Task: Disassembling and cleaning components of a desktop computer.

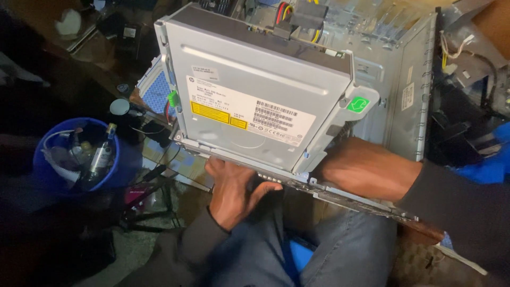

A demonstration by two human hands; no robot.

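Grey drive (pixel 255 101) bearing white and yellow labels, green tab (pixel 359 104), silver case (pixel 404 79), blue bucket (pixel 114 170), red-yellow-black wires (pixel 284 11).

Optical drive (pixel 255 101) atop computer case (pixel 409 90), bucket (pixel 50 165) left, hands beneath its front edge.

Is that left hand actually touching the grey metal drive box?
Touching. The head view shows the left hand with its fingers pressed up against the bottom edge of the grey drive box, with no gap between them.
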